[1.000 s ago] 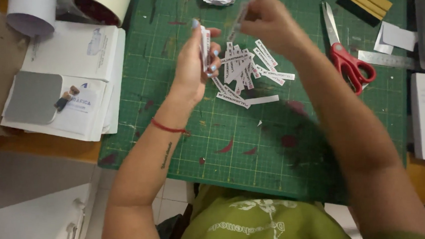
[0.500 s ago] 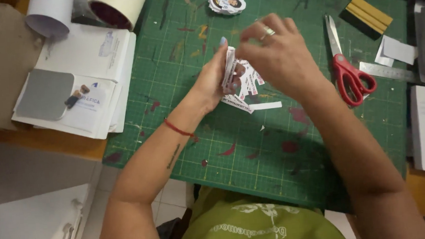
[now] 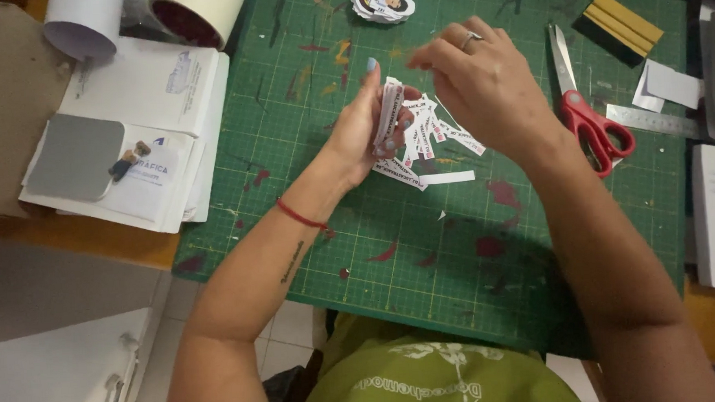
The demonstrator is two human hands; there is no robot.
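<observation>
My left hand (image 3: 363, 121) grips a small upright stack of narrow white paper strips (image 3: 387, 112) between thumb and fingers. Just to its right, my right hand (image 3: 482, 80) hovers with fingertips pinched together near the top of that stack; whether a strip is between them cannot be told. Below both hands, a loose pile of printed paper strips (image 3: 432, 144) lies scattered on the green cutting mat (image 3: 308, 195). A red string bracelet circles my left wrist.
Red-handled scissors (image 3: 589, 115) and a metal ruler (image 3: 651, 120) lie right of the pile. A yellow-and-black squeegee (image 3: 621, 24) and round stickers (image 3: 384, 0) sit at the mat's far edge. Paper rolls (image 3: 87, 23) and stacked papers (image 3: 142, 131) are left.
My right hand lifted off the left hand and shifted right and up, uncovering the stack of strips. The view moved slightly closer.
</observation>
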